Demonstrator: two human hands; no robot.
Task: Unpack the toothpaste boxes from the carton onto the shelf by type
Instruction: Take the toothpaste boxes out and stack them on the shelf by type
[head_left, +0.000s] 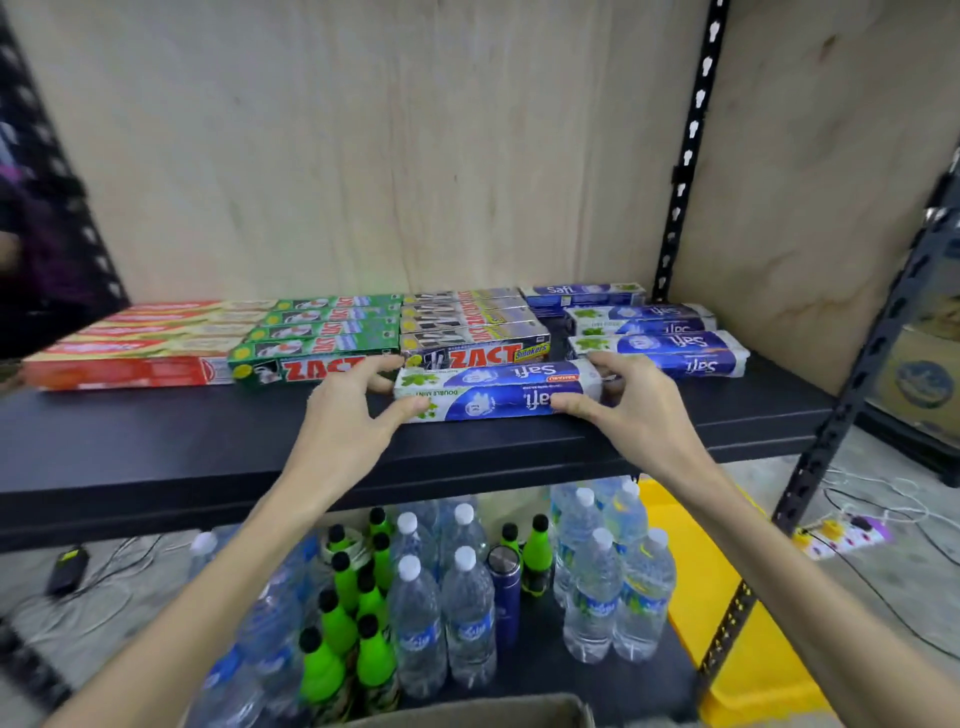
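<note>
Both hands grip the ends of a blue-and-white wrapped Safi toothpaste pack (498, 391), left hand (353, 410) and right hand (631, 402), lying on the black metal shelf (208, 441) just before the silver Zact boxes (475, 338)

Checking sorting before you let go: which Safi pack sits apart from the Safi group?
The Safi pack gripped by both hands, left hand and right hand; it lies before the Zact Smokers boxes.

On the black metal shelf (156, 441), red cardboard boxes (130, 358) lie leftmost, green Zact boxes (322, 338) next, silver Zact boxes (472, 332), then blue Safi boxes (649, 332) rightmost; one shrink-wrapped blue Safi pack (498, 389) lies nearest the front edge.
</note>
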